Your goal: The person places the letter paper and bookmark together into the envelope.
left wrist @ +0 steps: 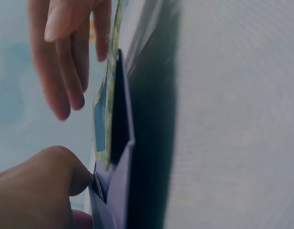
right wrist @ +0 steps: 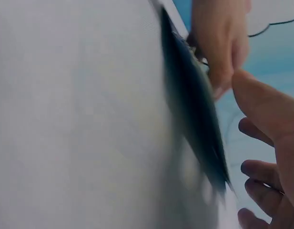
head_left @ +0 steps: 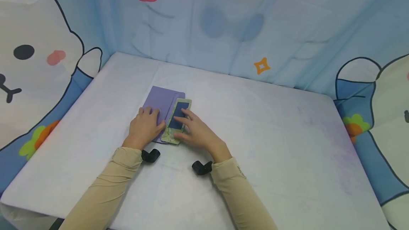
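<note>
A purple envelope [head_left: 163,99] lies on the table, its pocket mouth parted in the left wrist view. My left hand [head_left: 143,126] rests over its near left part. The bent thumb [left wrist: 65,167] pinches the upper layer at the mouth. A thin yellow-green patterned card [head_left: 172,136] with a dark blue panel overlaps the envelope's right side. Edge-on in the left wrist view, the card [left wrist: 108,109] leans at the pocket's mouth. Over the card's right side hovers my right hand [head_left: 199,132], fingers spread and loosely bent. In the right wrist view, these fingers [right wrist: 263,191] stand apart from the card.
A white cloth covers the table [head_left: 271,152]. Behind it hangs a light blue curtain [head_left: 179,27] printed with cartoon figures. Black wrist devices [head_left: 202,168] sit by both cuffs, just above the cloth.
</note>
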Motion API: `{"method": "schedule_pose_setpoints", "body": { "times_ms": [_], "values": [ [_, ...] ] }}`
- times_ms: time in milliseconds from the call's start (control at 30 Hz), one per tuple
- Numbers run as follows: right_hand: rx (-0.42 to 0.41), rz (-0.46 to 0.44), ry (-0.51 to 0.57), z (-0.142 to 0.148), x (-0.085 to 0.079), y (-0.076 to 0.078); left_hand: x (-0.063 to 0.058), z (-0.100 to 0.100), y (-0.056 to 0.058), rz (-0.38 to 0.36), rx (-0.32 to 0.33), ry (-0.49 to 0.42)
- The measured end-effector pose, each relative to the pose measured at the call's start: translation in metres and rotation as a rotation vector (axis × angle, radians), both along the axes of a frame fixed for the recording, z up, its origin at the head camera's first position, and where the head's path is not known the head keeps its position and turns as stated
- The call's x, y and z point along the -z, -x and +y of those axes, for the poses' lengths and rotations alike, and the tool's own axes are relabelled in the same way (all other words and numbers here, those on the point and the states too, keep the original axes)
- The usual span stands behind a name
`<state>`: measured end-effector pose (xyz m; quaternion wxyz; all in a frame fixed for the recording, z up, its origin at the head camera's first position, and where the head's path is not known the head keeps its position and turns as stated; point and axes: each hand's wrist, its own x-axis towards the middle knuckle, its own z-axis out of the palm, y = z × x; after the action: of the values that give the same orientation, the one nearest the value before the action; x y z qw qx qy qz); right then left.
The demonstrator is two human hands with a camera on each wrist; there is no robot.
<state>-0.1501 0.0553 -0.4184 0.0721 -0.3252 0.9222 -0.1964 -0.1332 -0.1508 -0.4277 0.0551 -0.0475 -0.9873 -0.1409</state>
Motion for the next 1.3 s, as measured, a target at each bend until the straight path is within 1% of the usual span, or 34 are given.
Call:
{"method": "schedule_pose_setpoints", "body": {
  "times_ms": [67,167,233,333,500,667,800,1033,1300],
  "values": [
    [0.005,0.01,-0.029,0.0041,-0.0026,0.0016,0.0007,0.0,0.0004,0.008,-0.001,0.004],
    [-0.014,-0.003,-0.088,0.0084,-0.0045,0.0028,0.0011,-0.0004,0.0007,0.014,-0.004,0.004],
    [-0.029,-0.014,-0.122,0.0099,-0.004,0.003,0.0009,-0.0002,0.0005,0.014,-0.003,0.002],
    [-0.04,-0.016,-0.14,0.0101,-0.0012,0.0034,0.0005,0.0001,0.0004,0.01,0.0,-0.001],
    [-0.027,0.016,-0.123,0.0079,0.003,0.0037,0.0009,-0.0003,0.0005,0.014,0.001,-0.002],
    [-0.003,0.024,-0.109,0.0077,0.0023,0.0035,0.0007,-0.0005,0.001,0.016,0.003,0.001],
    [-0.016,0.018,-0.086,0.0072,0.002,0.0038,-0.0001,-0.001,0.001,0.007,0.001,0.001],
    [-0.036,0.017,-0.035,0.004,0.0033,0.004,-0.0008,-0.0016,0.0002,0.015,0.0,0.001],
    [-0.037,0.033,-0.063,0.0035,0.0029,0.0035,-0.0014,-0.0014,0.0009,0.005,0.0,-0.005]
  ]
}}
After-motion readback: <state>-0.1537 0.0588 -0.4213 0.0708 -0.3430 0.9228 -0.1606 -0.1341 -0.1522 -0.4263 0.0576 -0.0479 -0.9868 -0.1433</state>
